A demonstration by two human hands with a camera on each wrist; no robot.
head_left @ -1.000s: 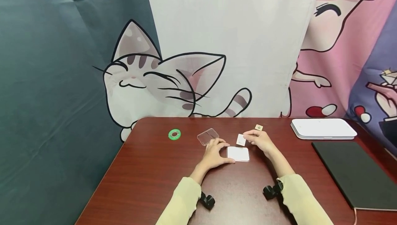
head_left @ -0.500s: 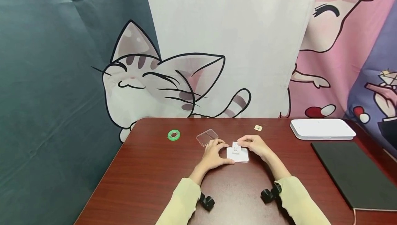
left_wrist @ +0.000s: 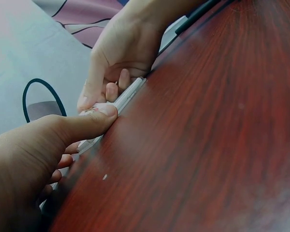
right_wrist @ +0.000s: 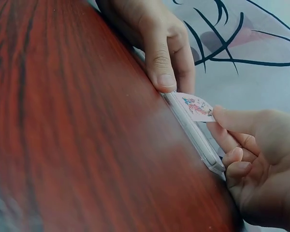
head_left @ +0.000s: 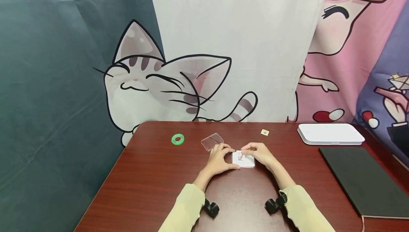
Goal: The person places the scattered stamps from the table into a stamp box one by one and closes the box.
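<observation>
Indoor workspace, cartoon-printed cloth (head_left: pixel 249 29), reddish wood-grain tabletop (head_left: pixel 153 182)

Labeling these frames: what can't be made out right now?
- Head: details on the printed card, too small.
- Head: near right corner of the black pad, cut off by the right edge.
- Left wrist: part of that card, behind the thumb of the left hand.
- Right wrist: some fingers of that hand, behind its thumb and forefinger.

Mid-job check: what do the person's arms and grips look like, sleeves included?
The left sleeve and right sleeve are plain pale yellow-green, with slightly wavy cuffs. Small, rounded black devices show at the cuffs' inner sides. The left grip and right grip are bare, without gloves.
</observation>
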